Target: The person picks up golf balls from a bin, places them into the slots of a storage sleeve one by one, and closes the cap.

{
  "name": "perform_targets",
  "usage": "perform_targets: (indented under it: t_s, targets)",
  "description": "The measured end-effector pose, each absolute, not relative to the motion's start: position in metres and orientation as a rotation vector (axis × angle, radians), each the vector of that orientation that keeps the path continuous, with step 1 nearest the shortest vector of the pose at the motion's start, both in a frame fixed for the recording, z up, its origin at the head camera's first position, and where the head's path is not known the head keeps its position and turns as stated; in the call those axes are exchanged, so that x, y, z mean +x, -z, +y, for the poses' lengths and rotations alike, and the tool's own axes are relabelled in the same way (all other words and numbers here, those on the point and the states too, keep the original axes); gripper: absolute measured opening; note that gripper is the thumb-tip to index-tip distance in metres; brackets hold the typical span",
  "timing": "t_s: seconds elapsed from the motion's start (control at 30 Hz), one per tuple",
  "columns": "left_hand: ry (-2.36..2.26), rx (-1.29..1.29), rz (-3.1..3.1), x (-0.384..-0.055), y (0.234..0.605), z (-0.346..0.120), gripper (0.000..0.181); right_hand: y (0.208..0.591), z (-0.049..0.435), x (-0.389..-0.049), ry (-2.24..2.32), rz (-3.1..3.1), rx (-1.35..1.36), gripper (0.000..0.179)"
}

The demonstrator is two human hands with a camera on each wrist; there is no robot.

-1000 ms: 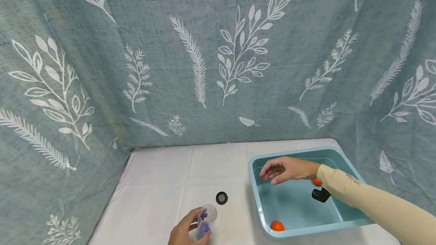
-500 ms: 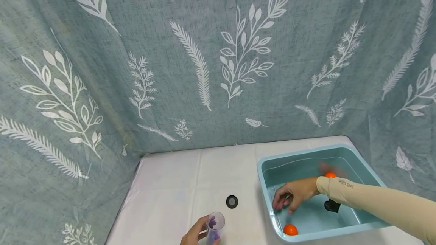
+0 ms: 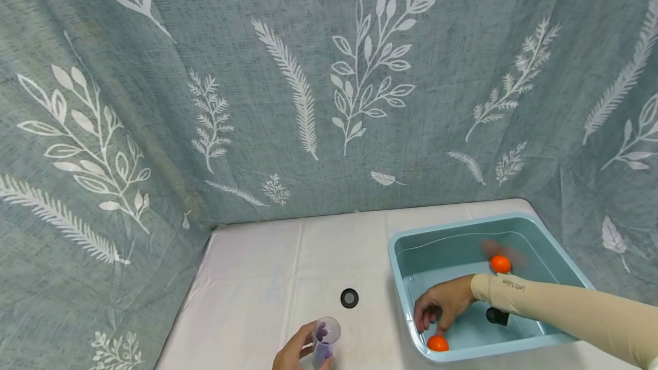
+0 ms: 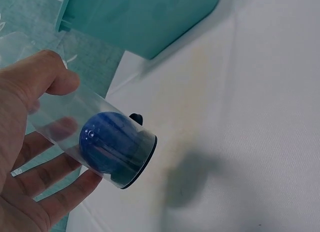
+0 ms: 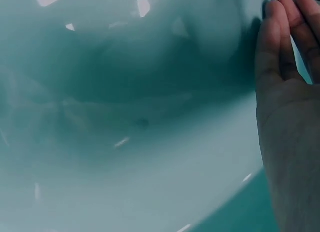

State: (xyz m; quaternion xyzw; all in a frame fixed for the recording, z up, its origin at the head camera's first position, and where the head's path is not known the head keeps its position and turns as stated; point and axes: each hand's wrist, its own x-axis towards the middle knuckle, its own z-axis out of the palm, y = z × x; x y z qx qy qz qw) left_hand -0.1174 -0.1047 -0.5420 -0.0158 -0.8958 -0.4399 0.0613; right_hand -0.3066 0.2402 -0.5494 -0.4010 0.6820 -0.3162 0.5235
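My left hand grips an open-topped clear tube, its fingers behind and thumb in front. At the tube's dark-rimmed lower end, the left wrist view shows a blue ball; in the head view the contents look purple. My right hand reaches down inside the light-blue basin, fingers loosely bent beside its left wall. Just below the thumb, an orange ball lies in the near left corner. In the right wrist view the fingers point along the basin's surface, their tips partly out of frame.
A black disc with a grey centre lies on the white table, left of the basin. A second orange ball and a black object are in the basin, close to the right forearm. A patterned curtain encloses the table.
My right hand has moved down and nearer, from over the basin's middle to the orange ball in the near left corner. The left hand still holds the tube; the view has shifted slightly.
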Motion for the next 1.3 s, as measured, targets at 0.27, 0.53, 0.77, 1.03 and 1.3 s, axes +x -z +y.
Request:
perform_targets:
  t_s: [0.27,0.53,0.77,1.03,1.3]
  targets:
    - [1.338,-0.036,-2.706,-0.115,0.545,-0.104,0.055,0.547,0.24,-0.304,0.649,1.545,-1.005,0.041]
    - [1.356,-0.059,-2.696,-0.115,0.546,-0.102,0.055,0.538,0.237,-0.295,0.405,1.679,-1.305,0.038]
    - [1.365,-0.077,-2.688,-0.114,0.546,-0.103,0.056,0.523,0.238,-0.301,0.656,1.826,-1.081,0.036]
    - [1.366,-0.118,-2.658,-0.114,0.543,-0.105,0.057,0.499,0.242,-0.308,0.799,1.787,-1.024,0.038]
    - [1.327,-0.152,-2.62,-0.113,0.537,-0.11,0.056,0.478,0.244,-0.303,0.912,1.814,-1.051,0.039]
